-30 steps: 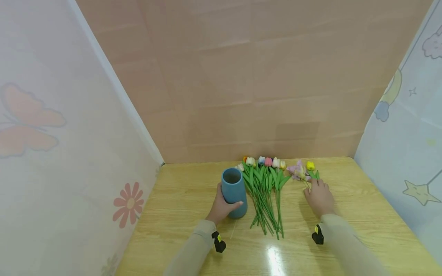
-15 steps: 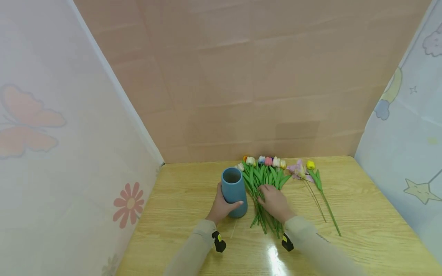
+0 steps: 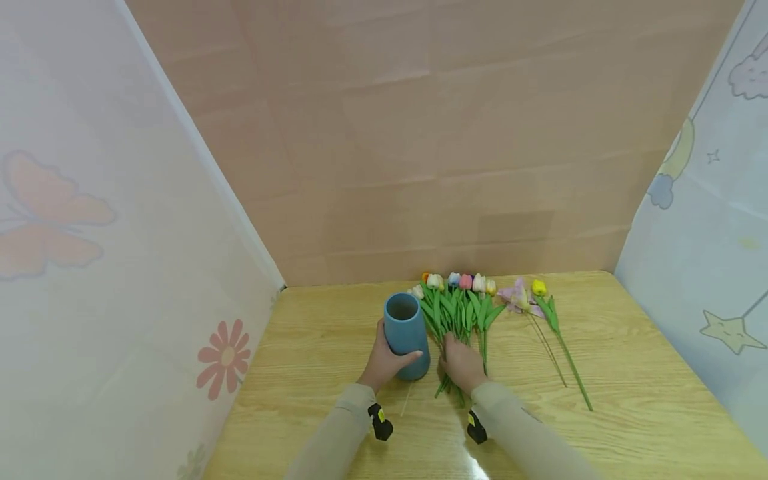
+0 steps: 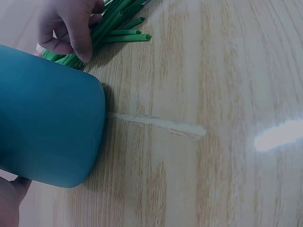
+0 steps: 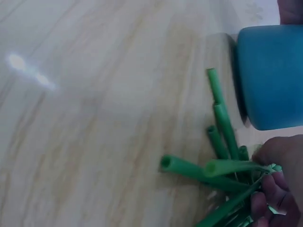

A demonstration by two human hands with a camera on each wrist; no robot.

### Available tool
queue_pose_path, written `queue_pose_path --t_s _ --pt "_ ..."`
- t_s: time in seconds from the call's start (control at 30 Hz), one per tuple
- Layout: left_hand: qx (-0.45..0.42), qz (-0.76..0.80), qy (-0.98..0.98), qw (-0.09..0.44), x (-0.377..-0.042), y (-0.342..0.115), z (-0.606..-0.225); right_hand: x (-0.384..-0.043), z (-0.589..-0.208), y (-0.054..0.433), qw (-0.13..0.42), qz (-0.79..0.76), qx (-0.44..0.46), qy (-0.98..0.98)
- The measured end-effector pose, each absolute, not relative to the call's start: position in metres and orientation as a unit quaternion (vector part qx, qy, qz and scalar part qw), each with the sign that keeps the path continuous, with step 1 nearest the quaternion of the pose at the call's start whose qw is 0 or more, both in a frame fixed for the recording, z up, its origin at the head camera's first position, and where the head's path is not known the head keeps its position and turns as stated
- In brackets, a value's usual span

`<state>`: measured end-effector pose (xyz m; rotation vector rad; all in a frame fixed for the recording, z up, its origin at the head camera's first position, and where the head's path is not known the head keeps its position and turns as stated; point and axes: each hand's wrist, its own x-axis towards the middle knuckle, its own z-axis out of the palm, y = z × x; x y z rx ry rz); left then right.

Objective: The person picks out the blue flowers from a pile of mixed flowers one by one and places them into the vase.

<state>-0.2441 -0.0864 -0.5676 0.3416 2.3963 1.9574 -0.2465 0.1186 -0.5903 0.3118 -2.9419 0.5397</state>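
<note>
My left hand (image 3: 383,361) grips a blue vase (image 3: 409,343) from its left side, thumb across the front; the vase stands tilted a little, its round mouth facing up. Just right of it lies a bunch of artificial tulips (image 3: 451,313) with white, pink, blue and orange heads toward the wall. My right hand (image 3: 464,365) is low over the bunch, thumb and fingers pinching green tulip stems (image 5: 232,167). In the left wrist view, the cut stem ends (image 4: 128,38) stick out past that hand. Palm and some stems are hidden beneath it.
To the right lie a purple lily-like flower (image 3: 517,297) with a thin stem and a single yellow tulip (image 3: 540,288). A pale strip mark (image 4: 161,124) runs along the wooden table (image 3: 312,347) from the vase's base. Printed cloth walls enclose the sides.
My right hand has left the yellow tulip, moved left over the tulip bunch, then down onto the stems, and now pinches some. My left hand and the vase have stayed in place.
</note>
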Motion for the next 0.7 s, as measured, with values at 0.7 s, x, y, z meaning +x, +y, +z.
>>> queue_pose_path --t_s 0.7 --pt "0.105 0.635 0.765 0.025 -0.242 -0.086 -0.564 -0.261 -0.55 0.154 0.003 0.373 0.001 -0.928"
